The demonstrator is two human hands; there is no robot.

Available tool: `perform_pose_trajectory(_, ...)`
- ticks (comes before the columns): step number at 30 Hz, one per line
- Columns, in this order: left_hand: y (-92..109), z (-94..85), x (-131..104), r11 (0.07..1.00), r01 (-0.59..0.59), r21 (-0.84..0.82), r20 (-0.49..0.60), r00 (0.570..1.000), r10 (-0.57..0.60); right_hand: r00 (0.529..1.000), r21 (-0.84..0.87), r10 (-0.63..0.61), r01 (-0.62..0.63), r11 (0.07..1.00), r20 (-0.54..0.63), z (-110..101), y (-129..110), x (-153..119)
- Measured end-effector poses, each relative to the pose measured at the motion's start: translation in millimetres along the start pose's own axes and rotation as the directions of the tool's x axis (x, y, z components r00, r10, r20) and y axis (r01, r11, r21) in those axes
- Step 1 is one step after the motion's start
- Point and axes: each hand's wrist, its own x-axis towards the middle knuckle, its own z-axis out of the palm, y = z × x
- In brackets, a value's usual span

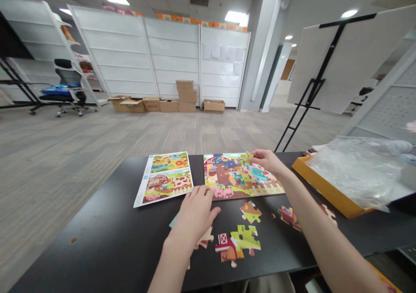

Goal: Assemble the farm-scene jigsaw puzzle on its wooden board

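A jigsaw puzzle board (227, 176) with a farm picture lies on the black table, with pieces on it. Over its upper right part, my right hand (268, 161) pinches a yellow-green puzzle piece (247, 156). My left hand (199, 207) rests palm down at the board's lower left corner, thumb spread away from the fingers. Close to me lie a joined cluster of red and green pieces (238, 243) and a brown-and-green piece (251, 212). Other pieces are partly hidden beneath my left hand and behind my right forearm, among them a red one (287, 215).
A printed picture sheet (167, 178) lies left of the board. At the right, a yellow box (328, 189) holds clear plastic bags (360, 167). Beyond the table stand a black easel stand (312, 89), cardboard boxes (186, 98) and an office chair (66, 89).
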Motion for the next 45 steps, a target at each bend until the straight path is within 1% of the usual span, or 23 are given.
perform_pose_trajectory(2,-1,-0.2,0,1.0,0.007,0.003,0.028,1.0,-0.007,0.997,-0.105,0.008,-0.016,0.994,-0.077,-8,4,20)
perform_pose_trajectory(4,-2,0.4,0,1.0,0.015,0.007,0.042,0.999,-0.015,0.992,-0.206,0.012,-0.038,0.978,-0.124,-11,9,38)
perform_pose_trajectory(7,-4,2.1,2,1.0,0.021,0.002,0.042,0.999,-0.021,0.995,-0.275,0.042,-0.066,0.959,-0.094,-12,19,57)
perform_pose_trajectory(11,-6,4.6,2,1.0,0.025,-0.009,0.047,0.999,-0.025,0.996,-0.26,0.087,-0.088,0.961,-0.016,-10,28,68)
perform_pose_trajectory(14,-8,6.3,2,1.0,0.028,-0.011,0.047,0.999,-0.027,0.993,-0.228,0.112,-0.102,0.968,0.032,-10,31,72)
perform_pose_trajectory(18,-8,7.6,4,0.999,0.044,-0.002,0.057,0.997,-0.044,0.989,-0.226,0.133,-0.116,0.967,0.06,-8,34,76)
perform_pose_trajectory(22,-4,5.9,6,0.999,0.051,0.005,0.061,0.997,-0.051,0.99,-0.27,0.124,-0.102,0.957,0.067,-8,41,77)
perform_pose_trajectory(26,0,2.2,6,0.998,0.066,0.017,0.087,0.994,-0.067,0.991,-0.324,0.118,-0.09,0.942,0.066,-9,43,75)
perform_pose_trajectory(34,-1,2.9,5,0.998,0.065,0.017,0.093,0.993,-0.067,0.978,-0.25,0.182,-0.151,0.956,0.106,-8,42,70)
perform_pose_trajectory(45,-1,1.9,5,0.998,0.063,0.011,0.095,0.993,-0.063,0.983,-0.265,0.123,-0.083,0.961,0.137,-6,48,76)
